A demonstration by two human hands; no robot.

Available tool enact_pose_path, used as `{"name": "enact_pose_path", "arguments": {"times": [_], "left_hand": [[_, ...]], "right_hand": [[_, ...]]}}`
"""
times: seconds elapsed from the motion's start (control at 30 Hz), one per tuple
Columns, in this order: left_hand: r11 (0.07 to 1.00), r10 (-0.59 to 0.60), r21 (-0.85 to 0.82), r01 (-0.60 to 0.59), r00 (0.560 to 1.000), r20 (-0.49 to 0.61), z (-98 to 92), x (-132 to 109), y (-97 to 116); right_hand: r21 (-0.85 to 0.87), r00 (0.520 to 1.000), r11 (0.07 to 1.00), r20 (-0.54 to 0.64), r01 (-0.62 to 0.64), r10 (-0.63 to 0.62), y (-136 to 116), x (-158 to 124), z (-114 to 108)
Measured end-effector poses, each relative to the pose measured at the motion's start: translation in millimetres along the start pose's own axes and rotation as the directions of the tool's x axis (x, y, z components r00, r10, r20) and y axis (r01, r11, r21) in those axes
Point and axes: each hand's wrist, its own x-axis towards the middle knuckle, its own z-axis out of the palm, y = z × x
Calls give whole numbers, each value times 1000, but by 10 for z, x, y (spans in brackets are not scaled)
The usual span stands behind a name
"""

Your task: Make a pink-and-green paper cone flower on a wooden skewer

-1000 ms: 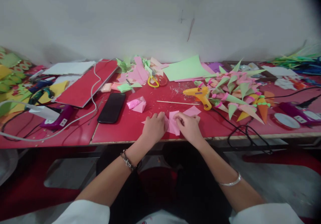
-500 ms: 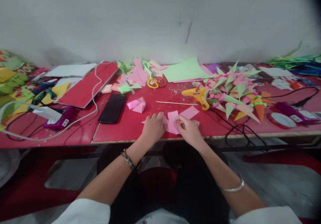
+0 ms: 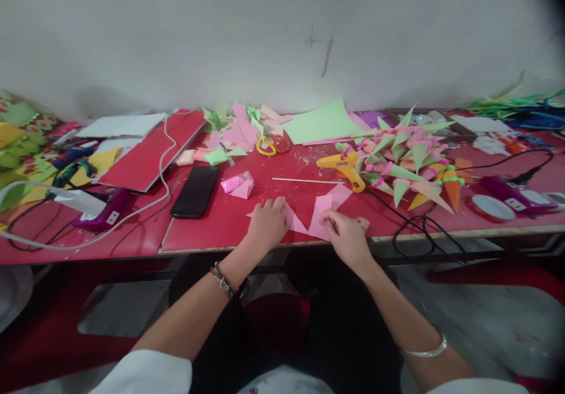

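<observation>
My left hand [image 3: 267,224] rests with curled fingers on a small stack of pink paper pieces [image 3: 295,223] near the front edge of the red table [image 3: 212,223]. My right hand [image 3: 346,235] pinches one pink paper square [image 3: 321,212] and holds it a little to the right of the stack. Both hands are close together at the table's middle front.
A black phone [image 3: 195,191] lies left of my hands. A yellow glue gun [image 3: 345,166], a thin wooden stick [image 3: 304,180], scissors [image 3: 270,144] and a heap of green and pink paper cones [image 3: 406,158] lie behind. Cables [image 3: 419,229] hang over the front edge at right. Purple devices sit at both sides.
My right hand has drawn one pink square off the stack and moved it to the right. My left hand stays on the rest of the paper.
</observation>
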Motion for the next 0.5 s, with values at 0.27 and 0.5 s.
{"name": "enact_pose_path", "arguments": {"times": [0.27, 0.5], "left_hand": [[993, -1, -115, -2, 1000, -21, 0, 2, -43], [556, -141, -831, -20, 983, -118, -75, -42, -12]], "right_hand": [[141, 992, 990, -127, 13, 5, 66, -52, -152], [551, 983, 817, -146, 171, -107, -254, 62, -48]]}}
